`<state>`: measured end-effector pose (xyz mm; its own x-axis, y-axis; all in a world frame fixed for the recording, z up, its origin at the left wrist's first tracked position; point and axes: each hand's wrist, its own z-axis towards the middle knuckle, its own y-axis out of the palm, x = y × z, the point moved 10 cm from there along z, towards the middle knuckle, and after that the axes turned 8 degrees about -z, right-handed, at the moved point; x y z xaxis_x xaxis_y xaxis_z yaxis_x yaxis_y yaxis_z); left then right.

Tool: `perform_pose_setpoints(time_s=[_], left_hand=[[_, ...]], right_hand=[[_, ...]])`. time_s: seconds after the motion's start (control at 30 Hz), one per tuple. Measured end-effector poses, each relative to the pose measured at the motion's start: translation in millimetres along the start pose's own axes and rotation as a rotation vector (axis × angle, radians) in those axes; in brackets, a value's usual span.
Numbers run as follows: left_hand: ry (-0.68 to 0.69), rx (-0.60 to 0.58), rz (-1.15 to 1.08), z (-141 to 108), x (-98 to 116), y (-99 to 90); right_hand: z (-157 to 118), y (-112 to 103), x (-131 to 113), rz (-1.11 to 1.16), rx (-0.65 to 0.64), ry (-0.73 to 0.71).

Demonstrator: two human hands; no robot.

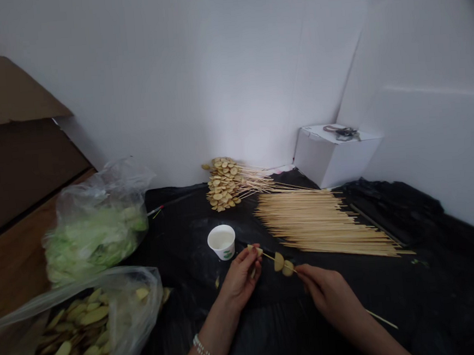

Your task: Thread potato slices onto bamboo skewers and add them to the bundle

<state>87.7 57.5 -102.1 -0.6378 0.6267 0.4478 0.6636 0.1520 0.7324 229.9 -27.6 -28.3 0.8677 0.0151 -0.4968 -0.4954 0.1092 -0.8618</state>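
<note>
Your left hand is over the black sheet, thumb and fingertips pinching a pale slice at the far end of a thin wooden stick; whether the tip has gone through that slice, you cannot tell from this view. Your right hand has the same stick nearer you, thumb and forefinger pressed together on it, the other fingers curled and partly hidden. Two threaded slices sit on the stick between your hands, close together and nearer the right. A bare stick end shows beyond your right wrist. Beaded bracelet on your left wrist

Around you: a white paper cup with a green mark, upright, just beyond your left hand. Past it, a heap of loaded skewers, slices to the left, sticks pointing right. Bare sticks spread in a broad row beyond your right hand. White box at the back right, dark tangled item on top. To your left, an open clear bag of slices; behind it, a second bag with pale green contents
</note>
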Motion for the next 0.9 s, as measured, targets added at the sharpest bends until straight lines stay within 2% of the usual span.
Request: perform_pose_setpoints(time_s=[0.7, 0.9], left_hand=[[0.024, -0.003, 0.030, 1.6, 2.0, -0.1], [0.074, -0.008, 0.102, 2.4, 7.0, -0.6]], right_hand=[[0.3, 0.0, 1.5, -0.031, 0.023, -0.004], [0.1, 0.6, 3.2, -0.081, 0.016, 0.005]])
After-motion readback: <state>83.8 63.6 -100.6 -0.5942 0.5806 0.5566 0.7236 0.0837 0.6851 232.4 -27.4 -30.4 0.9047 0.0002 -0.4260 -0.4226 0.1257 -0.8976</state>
